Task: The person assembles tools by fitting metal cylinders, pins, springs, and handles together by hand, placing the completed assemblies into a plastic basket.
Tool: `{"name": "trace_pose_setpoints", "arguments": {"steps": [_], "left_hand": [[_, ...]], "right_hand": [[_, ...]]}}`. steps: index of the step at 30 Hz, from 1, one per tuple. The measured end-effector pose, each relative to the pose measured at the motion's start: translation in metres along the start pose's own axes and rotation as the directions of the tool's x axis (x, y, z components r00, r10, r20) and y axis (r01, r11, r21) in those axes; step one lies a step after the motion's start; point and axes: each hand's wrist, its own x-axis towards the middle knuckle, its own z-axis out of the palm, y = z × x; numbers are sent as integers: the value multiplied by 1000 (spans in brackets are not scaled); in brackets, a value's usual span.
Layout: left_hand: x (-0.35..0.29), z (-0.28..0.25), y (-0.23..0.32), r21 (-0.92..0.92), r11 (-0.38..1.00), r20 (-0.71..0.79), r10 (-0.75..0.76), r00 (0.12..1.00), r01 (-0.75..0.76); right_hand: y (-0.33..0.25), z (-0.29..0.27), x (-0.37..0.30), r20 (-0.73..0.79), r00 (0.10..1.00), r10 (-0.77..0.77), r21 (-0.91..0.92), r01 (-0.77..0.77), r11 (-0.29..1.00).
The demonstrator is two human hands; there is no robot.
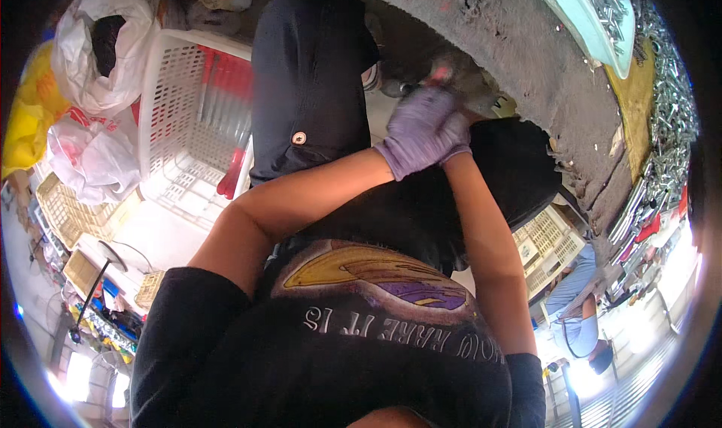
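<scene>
Both my hands wear greyish-purple gloves and are pressed together between my knees, by the edge of the rough, dirty work surface. My left hand is closed in a fist in front. Right against it, my right hand is curled too, partly hidden behind the left. Just beyond my fingers shows a small reddish, blurred thing. I cannot make out what either hand grips.
At the left stands a white plastic basket with red-and-clear packs, beside white plastic bags. The grey work surface bears a pale tray of metal pins and a heap of metal parts. Another person sits at right.
</scene>
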Motion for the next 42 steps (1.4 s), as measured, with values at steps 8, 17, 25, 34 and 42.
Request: {"name": "trace_pose_setpoints", "arguments": {"steps": [8, 17, 25, 34, 42], "left_hand": [[31, 22, -26, -85, 946, 580, 303, 756, -314], [43, 9, 40, 353, 932, 776, -244, 582, -80], [84, 16, 41, 224, 758, 771, 246, 587, -613], [72, 7, 40, 390, 752, 779, 38, 625, -531], [64, 3, 32, 583, 656, 693, -92, 715, -480]], "right_hand": [[10, -36, -32, 306, 949, 80, 265, -165, 950], [0, -121, -99, 285, 940, 188, 607, -329, 724], [-20, -149, -141, 326, 922, 207, 799, -386, 460], [-3, -165, -183, 567, 820, 76, 797, -569, 203], [-9, -121, -141, 181, 983, 44, 552, -138, 822]]}}
